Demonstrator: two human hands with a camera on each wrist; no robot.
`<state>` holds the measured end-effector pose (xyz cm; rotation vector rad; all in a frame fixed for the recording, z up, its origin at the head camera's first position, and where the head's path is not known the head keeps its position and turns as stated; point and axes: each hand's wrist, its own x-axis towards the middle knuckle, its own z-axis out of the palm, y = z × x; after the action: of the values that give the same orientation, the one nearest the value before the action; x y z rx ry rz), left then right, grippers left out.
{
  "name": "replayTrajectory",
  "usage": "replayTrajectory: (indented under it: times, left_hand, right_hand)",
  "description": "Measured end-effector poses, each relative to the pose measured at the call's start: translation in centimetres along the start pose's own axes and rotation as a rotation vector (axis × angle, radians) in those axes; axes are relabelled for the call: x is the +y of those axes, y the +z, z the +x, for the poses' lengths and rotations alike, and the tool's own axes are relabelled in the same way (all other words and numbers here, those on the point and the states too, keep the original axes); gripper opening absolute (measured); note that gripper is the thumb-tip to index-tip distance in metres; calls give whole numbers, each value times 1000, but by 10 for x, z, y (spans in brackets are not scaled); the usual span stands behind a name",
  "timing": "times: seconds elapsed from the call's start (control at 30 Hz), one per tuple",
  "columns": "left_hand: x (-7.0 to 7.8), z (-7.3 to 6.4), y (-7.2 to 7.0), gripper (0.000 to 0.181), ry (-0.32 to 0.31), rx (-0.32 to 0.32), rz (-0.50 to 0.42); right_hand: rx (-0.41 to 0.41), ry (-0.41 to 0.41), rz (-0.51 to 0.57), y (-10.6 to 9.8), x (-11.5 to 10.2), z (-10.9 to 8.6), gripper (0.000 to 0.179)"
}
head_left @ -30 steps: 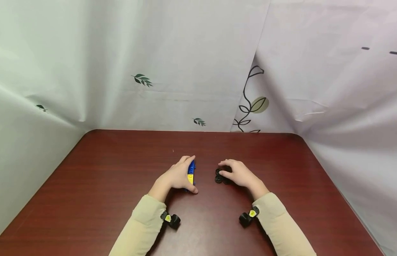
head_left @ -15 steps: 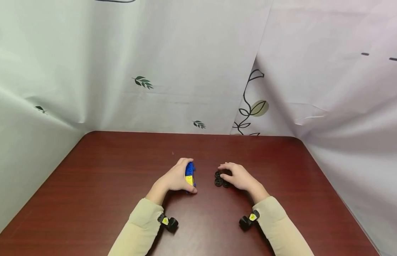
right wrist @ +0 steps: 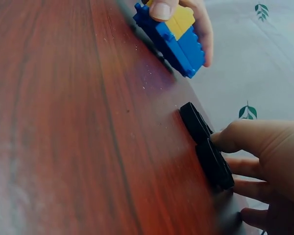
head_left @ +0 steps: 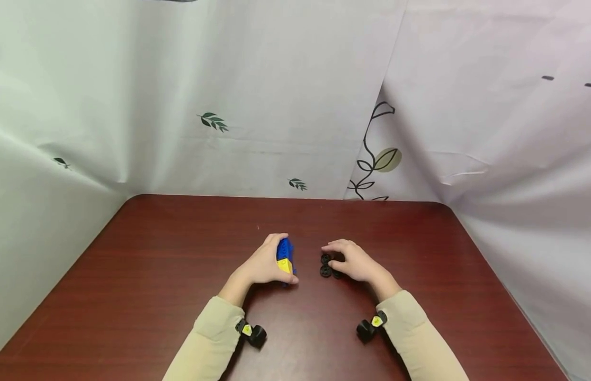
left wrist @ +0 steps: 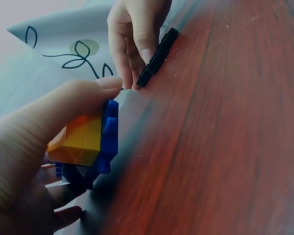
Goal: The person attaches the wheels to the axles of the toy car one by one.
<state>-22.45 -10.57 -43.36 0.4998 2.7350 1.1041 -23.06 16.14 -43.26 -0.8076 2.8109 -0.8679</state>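
Observation:
My left hand (head_left: 263,263) grips a toy car body (head_left: 285,255) built of blue and yellow blocks, thumb at its near end and fingers at its far end. In the right wrist view the car body (right wrist: 179,49) is tilted and held just above the table. Several small black toy wheels (head_left: 325,271) lie together on the table to its right. Over them is my right hand (head_left: 356,261), its fingers loosely bent. The right wrist view has the thumb touching the wheels (right wrist: 213,164), while the other fingers extend behind them. My palm hides some wheels.
A dark red-brown wooden table (head_left: 157,296) lies under both hands. White cloth (head_left: 276,106) printed with leaves hangs behind the table's far edge and along both sides. A small black camera (head_left: 257,336) is strapped to each wrist.
The car body has turned in my left hand's grip, so more of its blue and yellow faces shows. My right hand has stayed nearly still beside the wheels.

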Motion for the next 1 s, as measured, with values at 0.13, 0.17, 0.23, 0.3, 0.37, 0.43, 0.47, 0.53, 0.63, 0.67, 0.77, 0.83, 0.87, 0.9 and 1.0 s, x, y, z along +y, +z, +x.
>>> replayTrajectory:
  times: [0.13,0.17,0.23,0.3,0.37,0.43,0.47,0.53,0.63,0.67,0.77,0.83,0.87,0.9,1.0]
  left_hand:
    - [2,1,0,115,-15,8,-14]
    - [2,1,0,115,-19,6,-15]
    - [3,1,0,115,-24,2,-19]
    - [4,2,1,114,-24,6,-28]
    - [4,2,2,113,-21,15,-41]
    - [4,2,5,112,-21,23,-43]
    - [5,2,6,112,-22,26,-43]
    - [5,1,9,111,-25,32,-46]
    - [6,-1,11,110,-19,58,-56]
    - [6,-1,12,109,-17,69,-63]
    - [7,-1,12,106,-7,91,-77]
    - [9,-1,12,104,-6,86,-81]
    - [10,-2,12,103,-7,82,-82]
    - [10,-2,12,104,-7,76,-82]
    - [13,-3,13,104,0,62,-88]
  right_hand:
    - [-13,14,-19,1,-1,1,37]
    - [-22,27,-25,2,-2,2,37]
    - [-30,46,-38,3,-3,2,37]
    - [-15,55,-44,4,-4,3,35]
    - [10,55,-43,5,-4,4,32]
    - [36,59,-35,6,-3,3,30]
    - [50,61,-26,7,-3,3,29]
    - [80,66,3,7,-1,1,29]
    - [137,65,60,7,1,0,31]
    - [155,61,81,7,1,-1,32]
    - [191,45,121,5,0,-2,34]
    - [205,38,133,4,-1,-2,34]
    - [213,34,139,5,-2,-2,33]
    - [222,32,145,5,-2,-3,32]
    - [254,39,164,6,-5,-5,30]
